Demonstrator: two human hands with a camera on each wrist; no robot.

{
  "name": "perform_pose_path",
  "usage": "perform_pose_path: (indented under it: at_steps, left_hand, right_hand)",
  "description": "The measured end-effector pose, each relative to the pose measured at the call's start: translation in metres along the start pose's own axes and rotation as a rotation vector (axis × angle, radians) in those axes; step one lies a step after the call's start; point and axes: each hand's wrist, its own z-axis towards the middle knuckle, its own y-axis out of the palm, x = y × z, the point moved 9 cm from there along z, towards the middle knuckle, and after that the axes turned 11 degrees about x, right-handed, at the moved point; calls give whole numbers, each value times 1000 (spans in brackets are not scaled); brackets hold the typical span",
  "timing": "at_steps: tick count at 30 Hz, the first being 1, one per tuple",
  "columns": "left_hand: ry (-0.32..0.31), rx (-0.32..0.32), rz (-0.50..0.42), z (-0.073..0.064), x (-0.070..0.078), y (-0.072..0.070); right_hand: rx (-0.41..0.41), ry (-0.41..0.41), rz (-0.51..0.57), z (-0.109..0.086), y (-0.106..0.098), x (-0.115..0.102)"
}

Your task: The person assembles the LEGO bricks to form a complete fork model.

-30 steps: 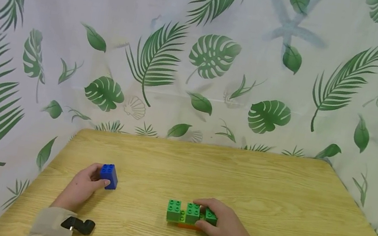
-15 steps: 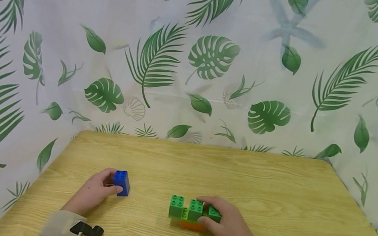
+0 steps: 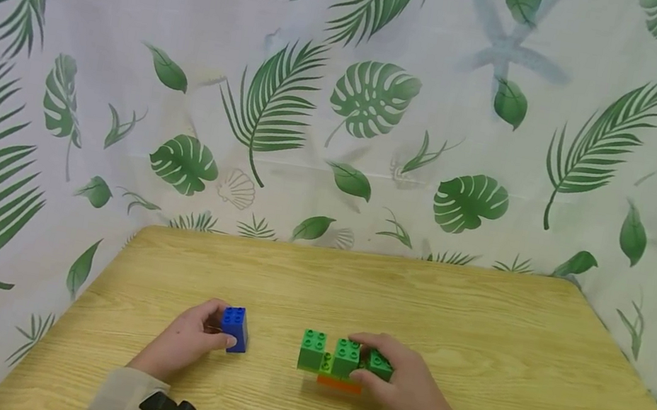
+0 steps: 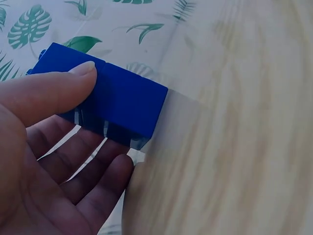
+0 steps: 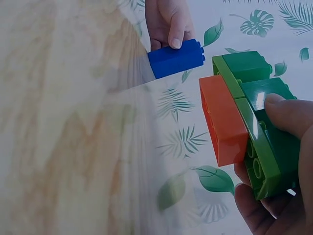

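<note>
My left hand [image 3: 184,342] grips an upright stack of blue toy bricks [image 3: 235,330], thumb on the near side. Seams between the bricks show in the left wrist view, where the stack's lower end [image 4: 156,112] is at or just above the table. To its right, my right hand [image 3: 405,388] holds a built piece by its middle. Along its top are dark green bricks [image 3: 312,351] with gaps between them. They sit on a light green layer [image 5: 254,142], with an orange brick [image 5: 224,120] fixed underneath. The piece is raised off the table; my fingers partly hide its right end.
A wooden table [image 3: 479,315] lies under both hands. Behind it hangs a white cloth [image 3: 407,196] printed with green leaves. A black strap [image 3: 167,409] sits on the left sleeve.
My left hand has carried the blue stack rightward and slightly nearer. My right hand has lifted the green and orange piece off the table, moving it slightly right. The gap between them has narrowed.
</note>
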Motion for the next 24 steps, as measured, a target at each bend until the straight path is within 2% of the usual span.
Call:
perform_pose_path:
  at_steps: [5, 11, 17, 24]
  left_hand:
    - [16, -68, -4, -3, 6, 13]
    - [51, -177, -41, -9, 18, 38]
    - [103, -231, -57, -12, 33, 65]
    - [108, -290, -107, -21, 52, 94]
  right_hand:
    - [18, 2, 5, 1, -3, -4]
    - [14, 4, 7, 1, -5, -7]
    - [9, 1, -4, 2, -8, -14]
    - [5, 10, -16, 4, -13, -21]
